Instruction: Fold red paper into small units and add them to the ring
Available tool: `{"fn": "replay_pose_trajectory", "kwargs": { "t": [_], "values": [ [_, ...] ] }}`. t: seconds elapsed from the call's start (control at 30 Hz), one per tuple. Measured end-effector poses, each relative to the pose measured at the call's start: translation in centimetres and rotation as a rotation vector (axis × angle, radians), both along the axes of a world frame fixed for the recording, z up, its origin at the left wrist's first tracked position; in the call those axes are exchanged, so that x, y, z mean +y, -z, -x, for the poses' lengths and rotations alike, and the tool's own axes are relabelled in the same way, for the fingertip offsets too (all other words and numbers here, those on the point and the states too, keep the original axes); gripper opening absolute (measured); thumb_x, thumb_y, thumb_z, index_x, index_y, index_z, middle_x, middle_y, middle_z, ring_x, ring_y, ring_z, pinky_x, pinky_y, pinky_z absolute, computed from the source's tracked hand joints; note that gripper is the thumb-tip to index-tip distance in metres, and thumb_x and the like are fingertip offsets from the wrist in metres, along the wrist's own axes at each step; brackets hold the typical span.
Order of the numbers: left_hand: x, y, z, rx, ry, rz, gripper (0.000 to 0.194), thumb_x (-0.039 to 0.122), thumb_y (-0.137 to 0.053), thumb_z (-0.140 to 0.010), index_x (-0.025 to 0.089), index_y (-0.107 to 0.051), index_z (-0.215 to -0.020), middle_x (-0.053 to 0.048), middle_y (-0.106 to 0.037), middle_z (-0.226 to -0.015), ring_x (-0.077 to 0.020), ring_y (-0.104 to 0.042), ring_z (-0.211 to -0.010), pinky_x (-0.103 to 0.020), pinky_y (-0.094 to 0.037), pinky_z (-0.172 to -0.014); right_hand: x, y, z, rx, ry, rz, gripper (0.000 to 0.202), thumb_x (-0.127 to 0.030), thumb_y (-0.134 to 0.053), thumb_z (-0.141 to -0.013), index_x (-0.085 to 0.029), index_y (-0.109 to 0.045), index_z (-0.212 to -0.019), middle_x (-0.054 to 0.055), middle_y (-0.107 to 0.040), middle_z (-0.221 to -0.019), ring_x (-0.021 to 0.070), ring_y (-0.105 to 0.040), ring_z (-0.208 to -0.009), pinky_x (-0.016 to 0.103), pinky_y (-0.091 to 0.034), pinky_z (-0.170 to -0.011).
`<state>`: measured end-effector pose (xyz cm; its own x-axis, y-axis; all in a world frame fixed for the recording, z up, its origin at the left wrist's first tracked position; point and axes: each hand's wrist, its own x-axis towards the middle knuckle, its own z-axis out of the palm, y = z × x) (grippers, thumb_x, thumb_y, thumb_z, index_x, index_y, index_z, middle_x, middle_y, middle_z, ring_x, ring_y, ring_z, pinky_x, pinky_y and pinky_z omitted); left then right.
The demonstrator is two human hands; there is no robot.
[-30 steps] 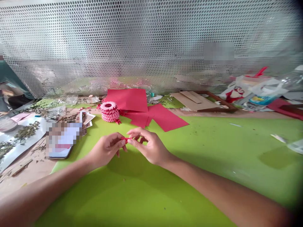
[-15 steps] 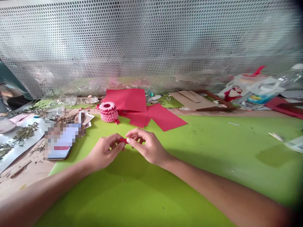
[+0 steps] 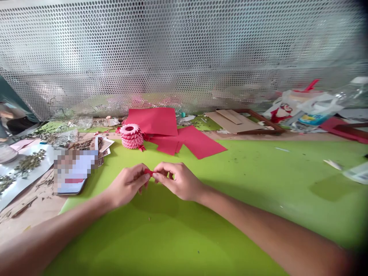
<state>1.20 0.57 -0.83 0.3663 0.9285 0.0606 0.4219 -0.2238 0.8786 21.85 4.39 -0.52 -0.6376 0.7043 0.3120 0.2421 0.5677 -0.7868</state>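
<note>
A small red paper piece [image 3: 150, 172] is pinched between both hands above the green mat [image 3: 161, 237]. My left hand [image 3: 130, 184] grips its left end with thumb and forefinger. On its right end, my right hand [image 3: 178, 180] has thumb and fingertips closed. Behind the hands stands a round, hollow stack of folded pink and red paper [image 3: 132, 138]. Flat red sheets [image 3: 155, 120] lie just right of it, partly overlapping one another.
A phone [image 3: 74, 180] with a blurred screen lies at the left, near dried plant bits [image 3: 30, 163]. Cardboard [image 3: 230, 122], plastic bags [image 3: 304, 111] and a clear bottle [image 3: 352, 92] line the back right. A perforated metal panel [image 3: 178, 50] rises behind.
My right hand's raised forefinger has come down and closed toward the thumb on the red piece. The left fingers have shifted slightly around their end.
</note>
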Motion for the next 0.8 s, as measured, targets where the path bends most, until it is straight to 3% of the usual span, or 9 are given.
{"fn": "replay_pose_trajectory", "kwargs": {
  "t": [0.23, 0.4, 0.57, 0.8],
  "values": [
    [-0.3, -0.63, 0.0, 0.202, -0.028, -0.161, 0.025, 0.037, -0.04, -0.099, 0.019, -0.055, -0.089, 0.0, -0.062, -0.073, -0.013, -0.056, -0.06, -0.024, -0.039, -0.057, -0.27, -0.07, 0.18, 0.014, 0.042, 0.031, 0.027, -0.037, -0.058, -0.094, -0.016, -0.064, -0.078, 0.001, -0.066, -0.067, 0.0092, -0.053, -0.052, 0.021, -0.039, -0.051],
    [-0.36, -0.76, -0.26, 0.183, -0.063, -0.158, 0.028, 0.042, -0.047, -0.097, 0.018, -0.059, -0.09, 0.0, -0.063, -0.072, -0.0131, -0.056, -0.061, -0.022, -0.037, -0.054, -0.23, -0.05, 0.27, -0.002, 0.074, 0.064, 0.032, -0.039, -0.055, -0.096, -0.015, -0.065, -0.078, 0.002, -0.067, -0.066, 0.009, -0.049, -0.048, 0.021, -0.036, -0.046],
    [-0.11, -0.34, -0.31, 0.1, -0.091, -0.107, 0.03, 0.041, -0.046, -0.097, 0.017, -0.061, -0.086, -0.003, -0.07, -0.075, -0.0117, -0.056, -0.056, -0.022, -0.041, -0.054, -0.29, -0.16, 0.33, 0.015, 0.039, 0.135, 0.028, -0.037, -0.053, -0.096, -0.016, -0.065, -0.081, 0.003, -0.071, -0.073, 0.0109, -0.056, -0.055, 0.022, -0.042, -0.051],
    [0.02, -0.17, -0.32, 0.067, -0.073, -0.058, 0.032, 0.041, -0.044, -0.098, 0.017, -0.06, -0.083, -0.003, -0.069, -0.072, -0.0125, -0.058, -0.056, -0.023, -0.044, -0.055, -0.44, 0.0, 0.45, -0.007, 0.003, 0.077, 0.028, -0.038, -0.055, -0.095, -0.016, -0.066, -0.081, 0.001, -0.067, -0.07, 0.0092, -0.053, -0.054, 0.021, -0.04, -0.052]
  ]
}}
